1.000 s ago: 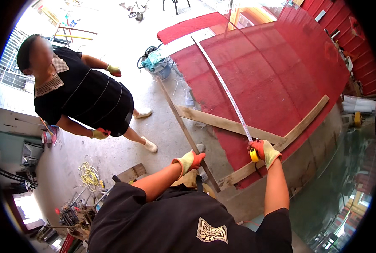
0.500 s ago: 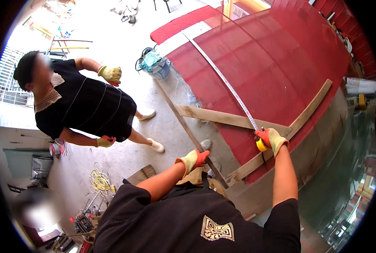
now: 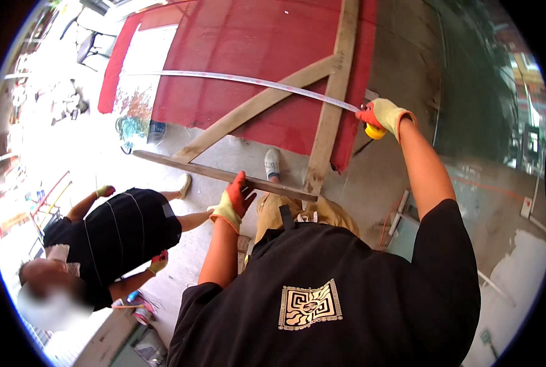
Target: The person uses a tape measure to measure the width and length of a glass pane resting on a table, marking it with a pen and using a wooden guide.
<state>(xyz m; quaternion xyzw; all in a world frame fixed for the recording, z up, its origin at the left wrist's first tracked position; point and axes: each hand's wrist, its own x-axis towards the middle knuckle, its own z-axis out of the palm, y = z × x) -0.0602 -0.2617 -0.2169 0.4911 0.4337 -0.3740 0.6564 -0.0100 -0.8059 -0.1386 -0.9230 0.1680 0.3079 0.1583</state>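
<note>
My right hand [image 3: 386, 117], in a yellow and red work glove, grips a yellow tape measure [image 3: 374, 130]. Its white blade [image 3: 242, 78] runs left from there across the red-covered table [image 3: 236, 37]. Under the blade, a large wooden set square [image 3: 329, 131] with a diagonal brace lies partly on the red surface. One bar of it juts past the table's near edge. Against that bar rests my gloved left hand [image 3: 233, 200], with its fingers apart.
At the left stands a co-worker [image 3: 126, 223] in dark clothes and gloves. A blue bucket [image 3: 157, 131] is by the table's left end. Large glass sheets [image 3: 481, 92] stand to the right, and a dark chair [image 3: 92, 49] is at the far left.
My view has turned, so the table and set square appear rotated. My left hand has loosened from round the wooden bar. The tape measure now sits past the table's right edge.
</note>
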